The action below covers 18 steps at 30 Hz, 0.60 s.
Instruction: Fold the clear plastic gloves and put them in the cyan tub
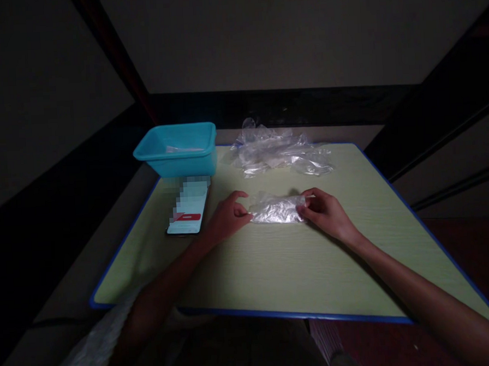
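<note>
A clear, crinkled plastic bag (pixel 276 209), folded into a flat strip, lies across the middle of the table. At its left end, my left hand (pixel 229 216) has the corner at the thumb tip, the index finger lifted away from it. My right hand (pixel 326 214) pinches the right end between thumb and fingers. Behind the strip rests a loose heap of similar clear plastic bags (pixel 281 151), rumpled and overlapping.
A turquoise plastic basket (pixel 182 163) stands at the back left with some clear plastic inside. In front of it lies a phone (pixel 190 207) with its screen lit. The pale table (pixel 274 274) has a blue edge; a wall rises behind it.
</note>
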### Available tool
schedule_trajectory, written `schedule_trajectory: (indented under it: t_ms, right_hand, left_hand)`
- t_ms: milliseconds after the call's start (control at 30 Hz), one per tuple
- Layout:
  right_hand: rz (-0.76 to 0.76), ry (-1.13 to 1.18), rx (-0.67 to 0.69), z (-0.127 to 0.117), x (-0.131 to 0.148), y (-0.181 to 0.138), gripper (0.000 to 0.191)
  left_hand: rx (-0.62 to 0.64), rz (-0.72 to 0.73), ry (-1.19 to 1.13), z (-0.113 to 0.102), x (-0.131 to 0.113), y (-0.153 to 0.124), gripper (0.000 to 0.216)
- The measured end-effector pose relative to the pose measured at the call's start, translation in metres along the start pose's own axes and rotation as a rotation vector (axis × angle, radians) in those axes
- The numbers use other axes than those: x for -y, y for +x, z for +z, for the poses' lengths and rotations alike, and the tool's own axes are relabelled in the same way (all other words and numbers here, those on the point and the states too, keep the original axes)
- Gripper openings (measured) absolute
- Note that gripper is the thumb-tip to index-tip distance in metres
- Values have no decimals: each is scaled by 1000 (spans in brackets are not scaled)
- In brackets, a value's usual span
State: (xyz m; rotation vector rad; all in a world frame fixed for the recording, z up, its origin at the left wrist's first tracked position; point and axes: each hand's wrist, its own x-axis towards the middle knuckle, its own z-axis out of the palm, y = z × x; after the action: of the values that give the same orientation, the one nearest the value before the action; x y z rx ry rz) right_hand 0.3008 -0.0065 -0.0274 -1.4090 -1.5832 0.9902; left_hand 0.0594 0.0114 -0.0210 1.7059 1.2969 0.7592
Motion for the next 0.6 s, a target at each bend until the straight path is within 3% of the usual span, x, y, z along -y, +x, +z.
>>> schedule_trajectory:
  t_ms: [167,333,500,600]
  right_hand:
    - [-13,19,-79,1,-2,0,31]
    - [-97,-191,-112,3,-3,0,31]
    - [-325,-523,-174,-1,-1,-4,25]
    - [-495,-714,-75,0,5,-10,29]
  left_hand:
    - [-17,14,20,2,1,-1,37]
    - [-45,31,67,4,2,0,37]
    - [-81,67,131,7,7,0,38]
    - [-112,95,173,7,8,-1,36]
